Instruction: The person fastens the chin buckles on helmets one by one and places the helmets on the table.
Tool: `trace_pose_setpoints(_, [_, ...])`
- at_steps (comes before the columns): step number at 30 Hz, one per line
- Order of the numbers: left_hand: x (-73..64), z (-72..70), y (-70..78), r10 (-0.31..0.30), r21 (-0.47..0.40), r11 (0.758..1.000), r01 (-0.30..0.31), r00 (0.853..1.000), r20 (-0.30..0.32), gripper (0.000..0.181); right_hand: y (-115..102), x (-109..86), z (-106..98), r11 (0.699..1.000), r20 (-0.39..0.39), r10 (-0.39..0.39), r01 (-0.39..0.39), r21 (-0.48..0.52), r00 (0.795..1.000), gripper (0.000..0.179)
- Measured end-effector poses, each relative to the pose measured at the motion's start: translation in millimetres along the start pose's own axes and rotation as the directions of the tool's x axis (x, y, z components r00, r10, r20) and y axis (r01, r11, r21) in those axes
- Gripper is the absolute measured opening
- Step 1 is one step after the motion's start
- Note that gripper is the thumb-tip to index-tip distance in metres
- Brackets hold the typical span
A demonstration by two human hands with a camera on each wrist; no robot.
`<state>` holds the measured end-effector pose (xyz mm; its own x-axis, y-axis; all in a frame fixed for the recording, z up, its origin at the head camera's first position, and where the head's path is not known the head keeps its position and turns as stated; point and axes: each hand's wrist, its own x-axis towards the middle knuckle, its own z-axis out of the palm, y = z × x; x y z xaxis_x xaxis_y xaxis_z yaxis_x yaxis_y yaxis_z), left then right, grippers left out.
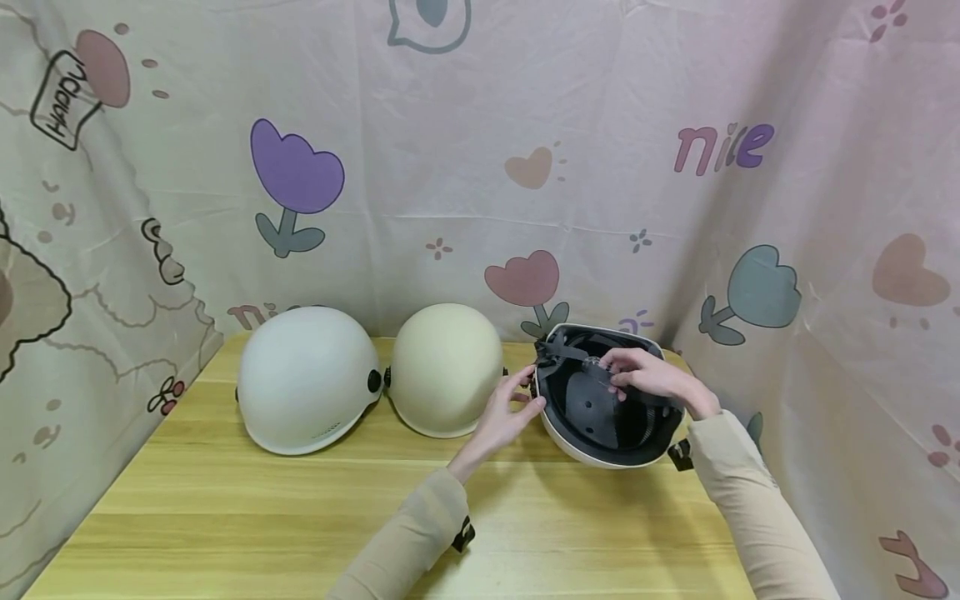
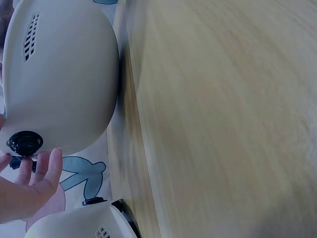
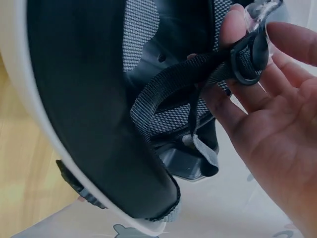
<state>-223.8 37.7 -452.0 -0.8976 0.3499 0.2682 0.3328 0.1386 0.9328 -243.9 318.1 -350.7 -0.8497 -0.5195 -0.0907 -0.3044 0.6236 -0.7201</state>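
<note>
A white helmet (image 1: 573,446) lies upturned on the right, its dark padded inside (image 1: 592,408) facing up. My left hand (image 1: 506,412) touches its left side, fingers fairly straight, near a round black side knob (image 2: 25,143). Over the helmet's opening, my right hand (image 1: 641,372) holds the black chin strap (image 3: 163,87). In the right wrist view, its fingers and thumb pinch the black strap buckle (image 3: 250,59), where some clear plastic (image 3: 260,12) also shows. A thinner strap with a grey end (image 3: 205,153) hangs below.
A cream helmet (image 1: 447,371) stands dome up left of my left hand. Farther left stands a larger white helmet (image 1: 303,379), also dome up. All are on a wooden table (image 1: 300,521), before a printed cloth (image 1: 450,125) at the back and sides.
</note>
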Motion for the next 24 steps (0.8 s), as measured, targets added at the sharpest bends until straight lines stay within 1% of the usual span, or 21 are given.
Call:
trace_pose_setpoints(4, [-0.3,0.3,0.3,-0.011,-0.010,1.000,0.011,1.000,-0.014,0.060,1.3,-0.9,0.7,0.999,-0.031,0.014,-0.013,0.032,0.999,0.014])
trace_pose_setpoints(7, [-0.7,0.1,2.2,-0.020,-0.018,1.000,0.020,1.000,-0.017,0.062,0.1,-2.4,1.3,1.000,-0.058,0.015,-0.013,0.025,0.998,0.011])
trace_pose_setpoints(13, [-1.2,-0.5,2.9,-0.015,-0.019,1.000,0.014,1.000,-0.019,0.063,-1.3,-4.8,1.5,0.999,-0.085,-0.012,0.016,0.044,0.996,0.012])
trace_pose_setpoints(16, [-1.2,-0.8,2.3,-0.010,-0.019,1.000,0.010,1.000,-0.018,0.063,-0.7,-6.1,2.3,0.998,-0.084,-0.002,0.007,0.064,0.996,0.014])
trace_pose_setpoints(19, [-1.5,-0.9,1.7,-0.012,-0.015,1.000,0.012,1.000,-0.018,0.063,-0.7,-7.4,3.9,0.999,-0.097,0.032,-0.029,0.036,0.995,0.022])
trace_pose_setpoints(21, [-1.8,-1.0,1.7,-0.014,-0.015,1.000,0.013,1.000,-0.017,0.063,-0.7,-8.3,5.1,0.999,-0.116,0.048,-0.049,-0.008,0.992,0.028])
trace_pose_setpoints(24, [-2.3,-0.8,2.1,-0.015,-0.014,1.000,0.015,1.000,-0.017,0.063,-0.1,-10.0,6.6,0.995,-0.151,0.061,-0.072,-0.068,0.987,0.029])
